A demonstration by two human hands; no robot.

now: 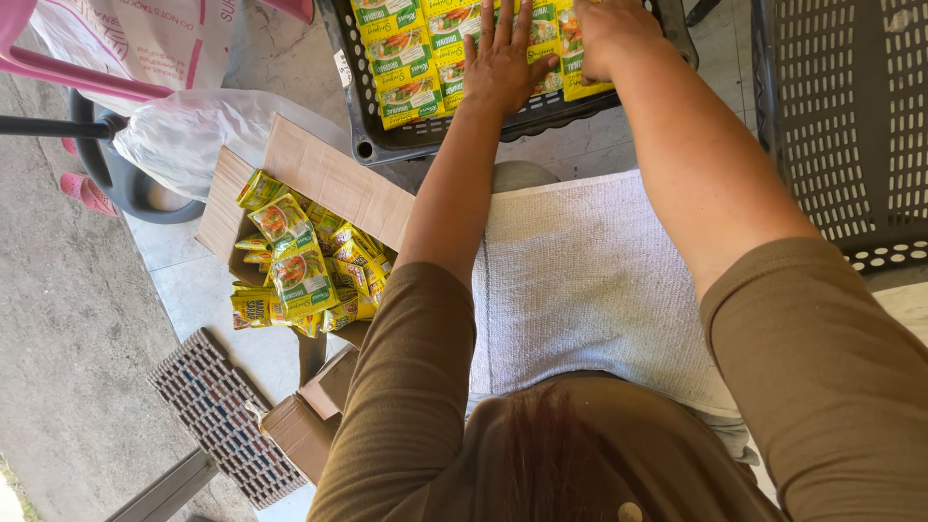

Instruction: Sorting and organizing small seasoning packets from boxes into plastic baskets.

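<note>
Dark crate, top centre: holds yellow packets in flat rows. White towel across the lap, below the crate. Cardboard box, lower left: loose packets heaped inside. Left hand: fingers spread, flat on the rows, gripping nothing. Right hand: fingers curled onto the rightmost packets; grip cannot be told.

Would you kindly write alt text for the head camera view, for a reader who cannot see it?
Seen from above, a person's left hand lies flat and the right hand curls on rows of yellow sachets in a dark plastic crate. A white towel covers their lap; a cardboard box of loose sachets sits beside them.
</note>
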